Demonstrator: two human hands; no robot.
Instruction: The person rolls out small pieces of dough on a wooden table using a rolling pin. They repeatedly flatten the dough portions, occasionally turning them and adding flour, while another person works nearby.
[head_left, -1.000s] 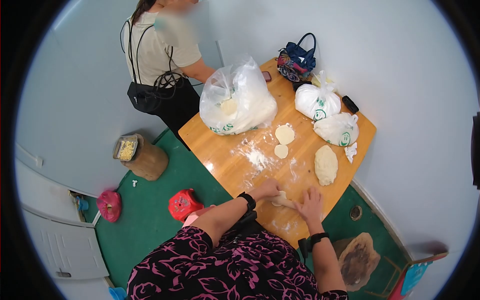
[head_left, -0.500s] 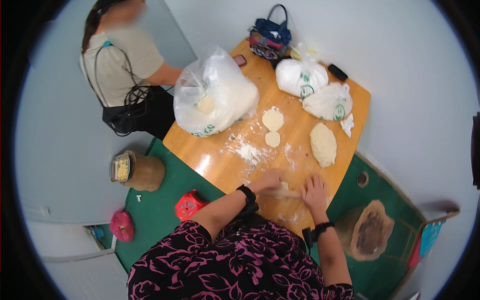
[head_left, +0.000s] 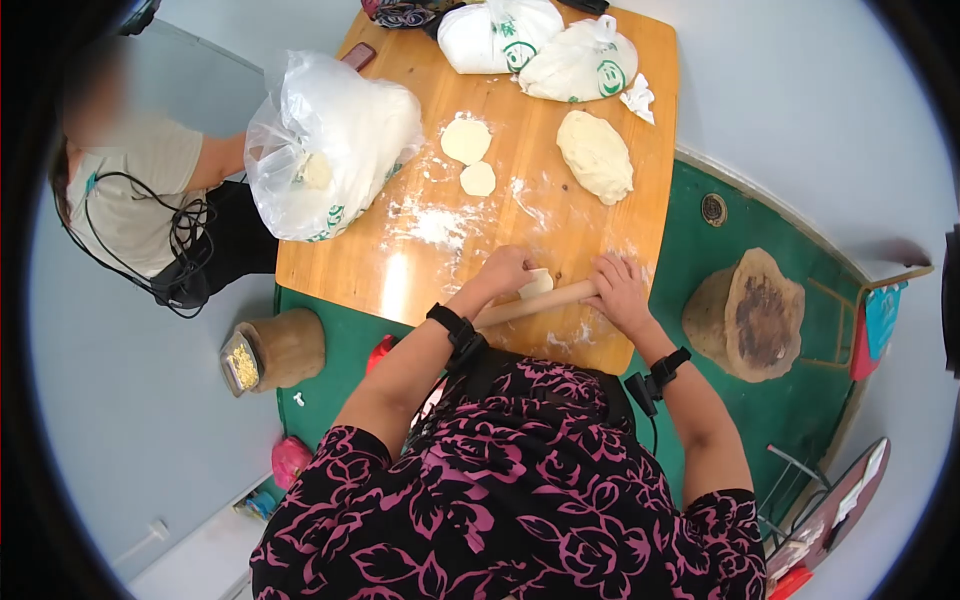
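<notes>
On the floured table, my left hand (head_left: pixel 508 270) has its fingers closed at the edge of a small dough wrapper (head_left: pixel 537 284). My right hand (head_left: pixel 617 290) is curled over one end of a wooden rolling pin (head_left: pixel 540 303), which lies slanted along the wrapper's near side. The pin's other end reaches under my left wrist. Farther up lie two flat dough rounds, a larger one (head_left: pixel 466 141) and a smaller one (head_left: pixel 478 179). To their right rests a big dough lump (head_left: pixel 596 158).
A large plastic bag of dough (head_left: pixel 350 130) stands at the left, beside another person's arm (head_left: pixel 220 160). Two tied bags, one white (head_left: pixel 500 38) and one creamy (head_left: pixel 580 62), sit at the back. Loose flour (head_left: pixel 435 222) covers the table's middle. Wooden stumps stand on either side.
My view has shifted, so the table sits higher in it. My left hand has come off the rolling pin to the wrapper; my right hand, flatter before, now curls over the pin's end.
</notes>
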